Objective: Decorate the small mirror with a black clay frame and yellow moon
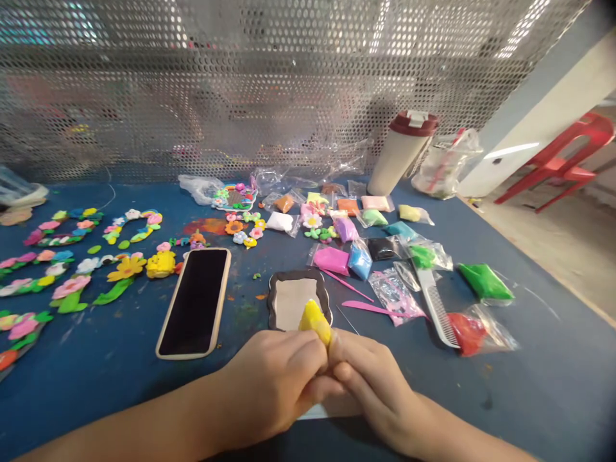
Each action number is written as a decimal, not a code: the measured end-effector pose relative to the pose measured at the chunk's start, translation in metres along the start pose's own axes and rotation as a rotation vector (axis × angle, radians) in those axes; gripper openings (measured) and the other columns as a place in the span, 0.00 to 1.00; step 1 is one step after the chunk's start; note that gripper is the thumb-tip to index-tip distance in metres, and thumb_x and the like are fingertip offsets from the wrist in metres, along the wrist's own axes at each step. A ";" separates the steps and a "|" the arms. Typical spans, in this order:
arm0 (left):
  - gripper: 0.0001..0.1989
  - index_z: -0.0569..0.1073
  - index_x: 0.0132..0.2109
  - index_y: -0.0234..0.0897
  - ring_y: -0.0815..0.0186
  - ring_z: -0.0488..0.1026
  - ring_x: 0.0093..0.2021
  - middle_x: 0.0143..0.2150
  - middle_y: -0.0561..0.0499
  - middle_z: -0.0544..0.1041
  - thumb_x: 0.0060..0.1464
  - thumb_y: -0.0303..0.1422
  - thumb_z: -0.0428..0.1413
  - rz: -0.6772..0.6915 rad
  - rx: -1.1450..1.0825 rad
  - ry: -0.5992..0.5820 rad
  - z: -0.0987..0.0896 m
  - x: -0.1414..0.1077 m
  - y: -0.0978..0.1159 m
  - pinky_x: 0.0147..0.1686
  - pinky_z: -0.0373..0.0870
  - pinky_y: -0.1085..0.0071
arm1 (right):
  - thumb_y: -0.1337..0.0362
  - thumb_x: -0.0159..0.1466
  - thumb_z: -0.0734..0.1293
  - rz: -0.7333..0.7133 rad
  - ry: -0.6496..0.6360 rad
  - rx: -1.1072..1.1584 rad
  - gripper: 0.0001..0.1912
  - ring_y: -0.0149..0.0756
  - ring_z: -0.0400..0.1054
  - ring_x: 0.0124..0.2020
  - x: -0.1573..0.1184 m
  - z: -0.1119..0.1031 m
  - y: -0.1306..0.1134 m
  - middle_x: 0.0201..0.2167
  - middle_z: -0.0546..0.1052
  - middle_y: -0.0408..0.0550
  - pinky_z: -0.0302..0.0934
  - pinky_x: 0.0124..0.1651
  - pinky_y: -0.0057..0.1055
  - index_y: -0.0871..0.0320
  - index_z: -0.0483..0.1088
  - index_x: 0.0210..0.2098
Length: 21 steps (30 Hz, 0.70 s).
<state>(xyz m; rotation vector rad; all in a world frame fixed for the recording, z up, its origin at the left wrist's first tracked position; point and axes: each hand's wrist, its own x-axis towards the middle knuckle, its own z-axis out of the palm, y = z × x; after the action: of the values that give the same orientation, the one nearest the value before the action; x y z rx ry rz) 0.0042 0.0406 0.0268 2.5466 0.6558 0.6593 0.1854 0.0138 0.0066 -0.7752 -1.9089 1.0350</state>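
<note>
Front of bench, L hand (274, 385) & R hand (375, 391) both closed, fingers curled round a lump of yellow clay (314, 323), gripping it btwn them; knuckles nearly touching, top of lump poking up past the fingers. Dark-rimmed frame w/ beige centre (275, 301) just ahead of hands, lump overlapping its lower edge from this view.

L of hands: phone in beige case (195, 303), screen dark, flat on blue bench (529, 385). Further L, rows of finished clay flowers (128, 268) & yellow clay figure (161, 264) beside them.

R of hands: pink sculpting tool (370, 311) lying near clear bag w/ pink bits (394, 296); white comb (436, 307) past that, then bag of red clay (474, 333) & bag of green clay (485, 282).

Straight ahead of hands: bags of pink clay (331, 260), blue clay (360, 260) & black clay (382, 248), more small clay bags & loose clay flowers behind them. Far end of bench, well ahead & R of hands: cream flask w/ dark red lid (399, 154) against perforated metal screen (240, 83). Red plastic chair (563, 160) on floor off to R, beyond bench.
</note>
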 end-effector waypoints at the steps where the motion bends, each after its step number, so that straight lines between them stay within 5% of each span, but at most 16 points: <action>1: 0.15 0.60 0.31 0.38 0.70 0.66 0.23 0.25 0.55 0.69 0.67 0.36 0.41 -0.010 0.008 -0.005 -0.001 0.000 0.000 0.24 0.60 0.74 | 0.55 0.71 0.49 0.014 0.005 0.017 0.18 0.29 0.56 0.27 0.000 0.000 0.000 0.27 0.63 0.42 0.54 0.30 0.25 0.56 0.55 0.28; 10: 0.10 0.58 0.32 0.39 0.71 0.65 0.25 0.26 0.56 0.66 0.63 0.28 0.43 -0.047 -0.143 -0.046 0.002 -0.001 -0.005 0.25 0.59 0.74 | 0.71 0.67 0.53 0.046 -0.028 -0.013 0.08 0.27 0.54 0.27 -0.005 -0.003 -0.001 0.28 0.62 0.39 0.53 0.31 0.23 0.55 0.53 0.31; 21: 0.09 0.60 0.33 0.39 0.67 0.67 0.23 0.24 0.54 0.68 0.62 0.25 0.41 0.003 0.201 0.085 0.012 -0.001 0.006 0.22 0.61 0.73 | 0.69 0.65 0.54 0.069 0.069 -0.057 0.11 0.28 0.54 0.24 -0.004 0.005 -0.002 0.22 0.60 0.40 0.51 0.27 0.25 0.56 0.52 0.25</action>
<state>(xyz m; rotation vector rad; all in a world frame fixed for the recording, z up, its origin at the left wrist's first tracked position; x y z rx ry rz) 0.0118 0.0319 0.0198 2.7157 0.7833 0.7392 0.1829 0.0078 0.0057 -0.9035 -1.8708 0.9860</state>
